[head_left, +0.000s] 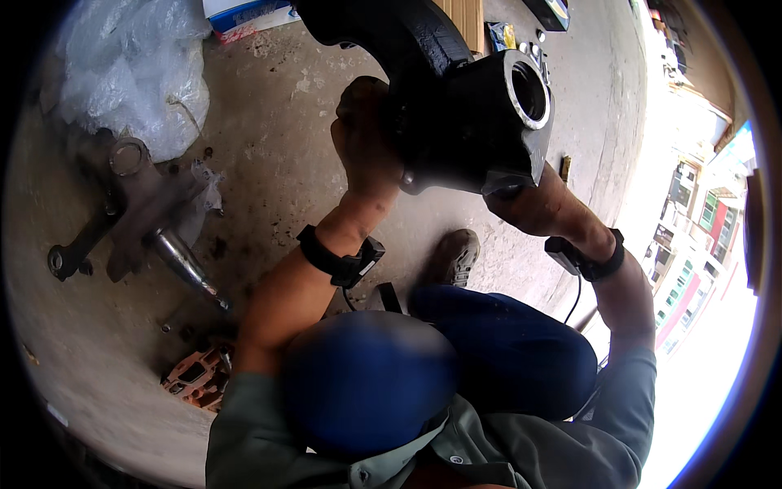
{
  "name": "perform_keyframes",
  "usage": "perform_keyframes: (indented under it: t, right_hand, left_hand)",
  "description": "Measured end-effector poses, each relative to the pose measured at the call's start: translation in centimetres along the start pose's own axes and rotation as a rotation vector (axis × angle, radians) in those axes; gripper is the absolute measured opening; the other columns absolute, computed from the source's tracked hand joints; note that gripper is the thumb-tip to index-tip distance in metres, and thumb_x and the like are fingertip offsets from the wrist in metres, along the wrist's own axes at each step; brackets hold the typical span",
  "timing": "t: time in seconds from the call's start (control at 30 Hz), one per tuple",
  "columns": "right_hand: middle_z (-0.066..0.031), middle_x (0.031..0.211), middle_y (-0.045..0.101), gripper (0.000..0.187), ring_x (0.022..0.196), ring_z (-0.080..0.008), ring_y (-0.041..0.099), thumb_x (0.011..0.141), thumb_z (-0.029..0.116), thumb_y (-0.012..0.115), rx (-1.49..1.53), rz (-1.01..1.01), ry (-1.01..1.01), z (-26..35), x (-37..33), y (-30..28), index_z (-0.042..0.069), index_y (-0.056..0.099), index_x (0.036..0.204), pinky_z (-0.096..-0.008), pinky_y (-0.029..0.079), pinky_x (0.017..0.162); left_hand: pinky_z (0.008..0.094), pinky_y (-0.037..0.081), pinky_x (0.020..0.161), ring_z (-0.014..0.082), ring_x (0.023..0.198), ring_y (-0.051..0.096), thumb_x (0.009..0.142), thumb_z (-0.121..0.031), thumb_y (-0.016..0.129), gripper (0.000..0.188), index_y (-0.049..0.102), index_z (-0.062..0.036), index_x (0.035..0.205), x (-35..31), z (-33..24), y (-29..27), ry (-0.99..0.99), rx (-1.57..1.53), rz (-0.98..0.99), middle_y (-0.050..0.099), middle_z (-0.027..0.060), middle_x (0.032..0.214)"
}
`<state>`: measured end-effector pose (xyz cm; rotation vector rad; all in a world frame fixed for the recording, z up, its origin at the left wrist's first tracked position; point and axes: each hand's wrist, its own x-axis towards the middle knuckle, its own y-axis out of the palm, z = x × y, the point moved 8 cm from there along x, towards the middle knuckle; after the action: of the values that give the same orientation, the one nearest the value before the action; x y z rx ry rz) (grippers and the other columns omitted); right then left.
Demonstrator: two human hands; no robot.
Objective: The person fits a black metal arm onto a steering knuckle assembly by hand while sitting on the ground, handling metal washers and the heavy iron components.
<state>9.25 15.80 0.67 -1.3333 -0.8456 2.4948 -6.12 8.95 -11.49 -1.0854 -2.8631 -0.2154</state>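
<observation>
A large black metal casting [464, 122] is held up in front of me, its curved arm rising toward the upper left. A round bore with a bare machined rim [531, 91] faces up on its right part. Against the casting's left side, my left hand [366, 134] is closed, its fingertips partly lost in shadow. My right hand [529, 204] grips the lower right corner from below, and the casting covers some of its fingers. Each wrist wears a black strap with a small box.
On the floor at left lies a worn metal knuckle [138, 196] with a shiny spindle [187, 265]. Behind it sits a clear plastic bag [134, 73]. A rusty orange part [195, 376] lies lower left. Cardboard [464, 23] and small packets [501, 37] are at the back. My shoe [458, 257] is below the casting.
</observation>
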Motion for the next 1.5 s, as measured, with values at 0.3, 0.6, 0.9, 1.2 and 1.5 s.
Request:
perform_keyframes:
  t: [0.3,0.6,0.9,1.2,1.5]
  right_hand:
    - [-0.0083,0.076,0.065,0.012,0.065,-0.0179,0.066,0.086,0.006,0.068,0.72,0.063,0.518,4.1,-3.9,7.7,-0.002,0.06,0.089,-0.0346,0.055,0.061]
    - [-0.0031,0.064,0.048,0.02,0.048,-0.0143,0.053,0.088,0.002,0.07,0.901,0.01,0.58,5.4,-3.8,8.0,0.007,0.052,0.084,-0.0299,0.04,0.041]
    - [-0.0084,0.08,0.065,0.028,0.065,-0.0151,0.064,0.092,0.022,0.074,0.717,0.082,0.289,5.1,-4.1,7.3,0.002,0.058,0.101,-0.0293,0.05,0.056]
    - [-0.0167,0.124,0.063,0.068,0.116,-0.0255,0.059,0.091,0.039,0.075,0.595,-0.277,-0.089,4.6,-4.0,1.4,-0.002,0.049,0.138,-0.039,0.047,0.104]
    - [-0.0152,0.128,0.063,0.062,0.117,-0.0243,0.06,0.095,0.038,0.07,0.653,-0.367,-0.156,3.1,-3.1,0.5,0.0,0.049,0.139,-0.0411,0.047,0.104]
  left_hand:
    - [0.0374,0.056,0.097,0.0263,0.116,0.063,0.107,-0.029,0.041,0.045,0.042,-0.0048,0.145,1.1,1.1,1.6,-0.342,-0.181,0.591,0.059,0.0146,0.134]
    - [0.0288,0.061,0.093,0.0206,0.112,0.07,0.1,-0.011,0.061,0.055,0.036,-0.0035,0.148,2.3,4.9,3.2,-0.477,-0.562,0.527,0.066,0.0157,0.131]
    - [0.0296,0.053,0.095,0.0175,0.104,0.07,0.104,-0.057,0.046,0.06,0.065,-0.0022,0.121,0.2,0.2,-0.7,-0.735,-0.701,0.305,0.072,0.0107,0.113]
    - [0.0339,0.043,0.09,0.0171,0.081,0.064,0.101,-0.063,0.047,0.06,0.069,-0.0072,0.091,-2.1,3.4,-3.2,-0.88,-0.707,0.119,0.068,0.0062,0.084]
    - [0.0378,0.046,0.086,0.023,0.087,0.066,0.102,-0.059,0.046,0.058,0.063,-0.0041,0.099,-2.8,5.9,-1.8,-0.901,-0.839,0.075,0.07,0.0122,0.093]
